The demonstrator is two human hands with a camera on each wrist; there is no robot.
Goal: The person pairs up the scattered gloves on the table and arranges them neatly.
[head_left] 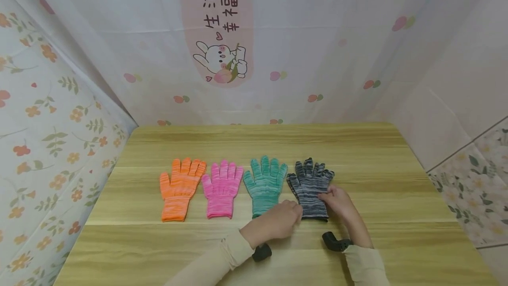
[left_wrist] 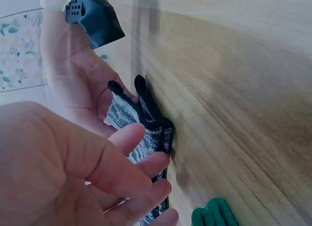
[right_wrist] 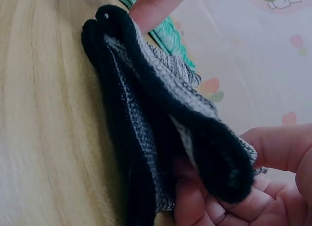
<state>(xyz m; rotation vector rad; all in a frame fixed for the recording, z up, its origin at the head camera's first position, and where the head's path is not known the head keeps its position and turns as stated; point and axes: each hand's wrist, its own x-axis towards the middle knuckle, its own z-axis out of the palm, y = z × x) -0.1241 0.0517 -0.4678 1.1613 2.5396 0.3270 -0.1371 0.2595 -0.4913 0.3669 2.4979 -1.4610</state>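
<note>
A black-and-grey striped knit glove point(head_left: 312, 189) lies at the right end of a row, fingers pointing away from me. My right hand point(head_left: 338, 200) pinches its right side near the cuff between thumb and fingers. In the right wrist view, the glove's black cuff edge point(right_wrist: 190, 123) stands raised there, with a gap over the dark layer below. My left hand point(head_left: 279, 220) is at the left cuff corner, its fingers loosely bent in the left wrist view. One of its fingertips point(right_wrist: 156, 9) overlaps that corner in the right wrist view.
Left of the striped glove lie a green glove point(head_left: 266, 184), a pink glove point(head_left: 222, 189) and an orange glove point(head_left: 180, 186). They rest on a wood-grain table point(head_left: 357, 144). Black wrist cameras point(head_left: 335, 242) sit on both wrists. A printed curtain point(head_left: 309, 56) hangs behind.
</note>
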